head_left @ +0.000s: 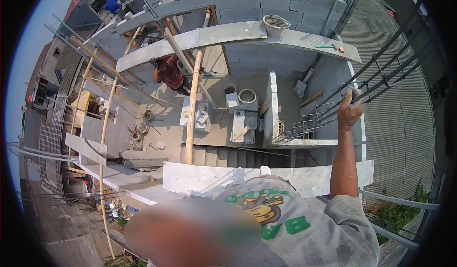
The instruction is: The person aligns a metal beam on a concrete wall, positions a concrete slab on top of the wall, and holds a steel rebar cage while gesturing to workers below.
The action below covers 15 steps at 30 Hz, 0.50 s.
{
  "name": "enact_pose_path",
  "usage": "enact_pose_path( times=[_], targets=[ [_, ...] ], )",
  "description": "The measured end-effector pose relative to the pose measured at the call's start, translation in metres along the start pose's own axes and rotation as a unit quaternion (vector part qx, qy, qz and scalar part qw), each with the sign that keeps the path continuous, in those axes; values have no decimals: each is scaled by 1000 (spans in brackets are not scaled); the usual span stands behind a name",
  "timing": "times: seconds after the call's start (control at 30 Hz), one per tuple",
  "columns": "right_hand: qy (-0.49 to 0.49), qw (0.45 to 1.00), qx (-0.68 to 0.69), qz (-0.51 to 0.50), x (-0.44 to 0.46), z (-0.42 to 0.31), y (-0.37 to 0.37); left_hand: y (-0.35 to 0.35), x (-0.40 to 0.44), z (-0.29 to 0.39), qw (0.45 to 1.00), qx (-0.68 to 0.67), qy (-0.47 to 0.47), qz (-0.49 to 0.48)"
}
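Observation:
My right hand (350, 109) reaches out at the right, its fingers closed around the steel rebar (383, 76) of a tied column cage. The bars slant from the upper right down toward the block wall corner. A grey patch shows at the fingers; I cannot make out what it is. My left hand is not in view. Below my body, my feet stand by a pale concrete beam (200, 177). A blurred patch covers the lower left of my shirt.
An open stairwell (243, 158) drops beyond the beam. Another person (169, 72) stands on the lower floor beside wooden props (191, 124). A mortar bucket (275, 26) and a green-handled tool (327, 47) rest on the far beam (228, 33). Stacked blocks (245, 119) stand below.

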State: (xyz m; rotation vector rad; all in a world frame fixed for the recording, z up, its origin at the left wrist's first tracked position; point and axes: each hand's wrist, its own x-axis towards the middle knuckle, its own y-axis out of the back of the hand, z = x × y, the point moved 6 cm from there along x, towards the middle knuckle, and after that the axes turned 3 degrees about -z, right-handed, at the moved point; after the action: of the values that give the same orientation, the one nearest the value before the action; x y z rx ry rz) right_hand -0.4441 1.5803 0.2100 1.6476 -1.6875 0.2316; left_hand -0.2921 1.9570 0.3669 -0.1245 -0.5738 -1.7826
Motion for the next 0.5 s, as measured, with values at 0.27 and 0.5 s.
enact_pose_path(
  times=[0.27, 0.5],
  targets=[
    [192, 972, -131, 27, -41, -91, 27, 2, -32, 33, 964, 179, 106, 167],
    [-312, 676, 262, -614, -136, -95, -191, 0, -29, 68, 923, 319, 125, 174]
  ],
)
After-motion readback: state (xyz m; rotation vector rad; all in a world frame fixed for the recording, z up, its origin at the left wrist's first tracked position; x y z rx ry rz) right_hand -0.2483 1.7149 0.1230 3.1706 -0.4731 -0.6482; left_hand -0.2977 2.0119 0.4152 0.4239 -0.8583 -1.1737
